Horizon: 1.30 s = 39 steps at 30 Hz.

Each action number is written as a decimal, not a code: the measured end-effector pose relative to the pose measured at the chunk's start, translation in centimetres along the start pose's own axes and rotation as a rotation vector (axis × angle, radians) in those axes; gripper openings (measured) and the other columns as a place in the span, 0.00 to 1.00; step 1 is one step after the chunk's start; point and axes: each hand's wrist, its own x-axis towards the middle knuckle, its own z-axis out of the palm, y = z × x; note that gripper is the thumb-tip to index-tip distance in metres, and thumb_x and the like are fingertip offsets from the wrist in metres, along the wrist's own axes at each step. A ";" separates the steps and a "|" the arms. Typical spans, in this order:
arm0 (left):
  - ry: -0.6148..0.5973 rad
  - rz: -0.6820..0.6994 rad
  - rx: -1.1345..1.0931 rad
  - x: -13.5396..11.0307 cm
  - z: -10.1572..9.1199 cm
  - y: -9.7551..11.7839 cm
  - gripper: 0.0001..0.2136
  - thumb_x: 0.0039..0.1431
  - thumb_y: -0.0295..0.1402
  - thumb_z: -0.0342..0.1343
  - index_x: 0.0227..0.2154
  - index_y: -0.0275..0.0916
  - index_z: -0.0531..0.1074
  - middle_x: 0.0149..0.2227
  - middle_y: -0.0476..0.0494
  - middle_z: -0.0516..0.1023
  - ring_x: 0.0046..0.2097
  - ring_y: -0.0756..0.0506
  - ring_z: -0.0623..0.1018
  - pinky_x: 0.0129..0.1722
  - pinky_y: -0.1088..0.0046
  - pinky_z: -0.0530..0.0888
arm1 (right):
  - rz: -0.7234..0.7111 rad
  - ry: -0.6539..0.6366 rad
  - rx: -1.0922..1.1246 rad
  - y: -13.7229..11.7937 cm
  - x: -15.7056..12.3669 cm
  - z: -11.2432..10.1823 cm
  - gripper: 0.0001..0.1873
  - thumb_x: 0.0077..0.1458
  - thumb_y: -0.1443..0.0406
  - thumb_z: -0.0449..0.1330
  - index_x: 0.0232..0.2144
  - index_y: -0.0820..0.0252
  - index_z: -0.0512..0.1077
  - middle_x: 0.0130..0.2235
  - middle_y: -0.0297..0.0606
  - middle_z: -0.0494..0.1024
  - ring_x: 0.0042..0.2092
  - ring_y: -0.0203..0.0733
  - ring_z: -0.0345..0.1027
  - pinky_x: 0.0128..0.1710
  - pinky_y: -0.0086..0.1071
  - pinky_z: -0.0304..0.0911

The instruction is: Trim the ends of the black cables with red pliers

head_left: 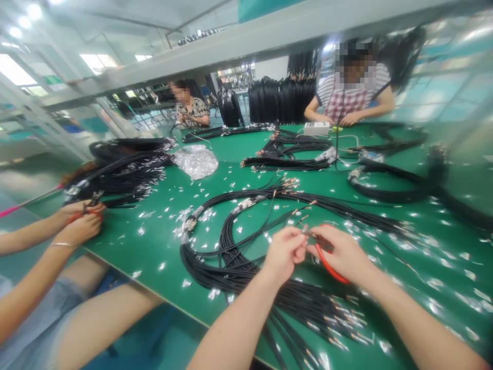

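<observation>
Over the green table (127,236), cable tip (305,229) beside pliers (330,271)

At about one o'clock from the left hand (287,252), which pinches it, the apparent cable tip sits by the pliers' nose; contact is unclear. The right hand (342,247) is wrapped round the red handles, their long axis slanting toward half past four; the tip's own axis is too blurred to tell. The black cables (204,270) curve round at nine

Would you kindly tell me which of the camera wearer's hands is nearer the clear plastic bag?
Left: the left hand is right of the bag, nearer the camera; the right hand, holding a red-handled tool, is farther right.
</observation>
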 end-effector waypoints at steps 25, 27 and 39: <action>0.047 0.061 0.245 -0.6 0.6 -0.7 0.10 0.43 0.35 0.61 0.22 0.33 0.68 0.18 0.52 0.67 0.16 0.57 0.62 0.15 0.80 0.54 | 0.372 0.291 0.865 -1.7 0.8 0.7 0.10 0.41 0.65 0.63 0.29 0.57 0.68 0.27 0.31 0.70 0.30 0.36 0.66 0.33 0.31 0.64; 0.016 0.031 0.225 -0.6 0.5 -0.7 0.10 0.43 0.35 0.61 0.22 0.33 0.69 0.17 0.51 0.67 0.16 0.57 0.62 0.15 0.80 0.53 | 0.351 0.268 0.868 -1.8 0.8 0.6 0.09 0.42 0.66 0.62 0.29 0.57 0.67 0.27 0.31 0.69 0.29 0.35 0.65 0.32 0.30 0.64; -0.108 -0.077 0.199 -0.3 -0.2 -0.3 0.10 0.44 0.35 0.60 0.23 0.32 0.69 0.18 0.50 0.67 0.16 0.56 0.64 0.14 0.80 0.56 | 0.285 0.197 0.790 -0.3 0.6 0.8 0.12 0.43 0.59 0.62 0.29 0.57 0.66 0.27 0.31 0.69 0.29 0.36 0.65 0.33 0.31 0.64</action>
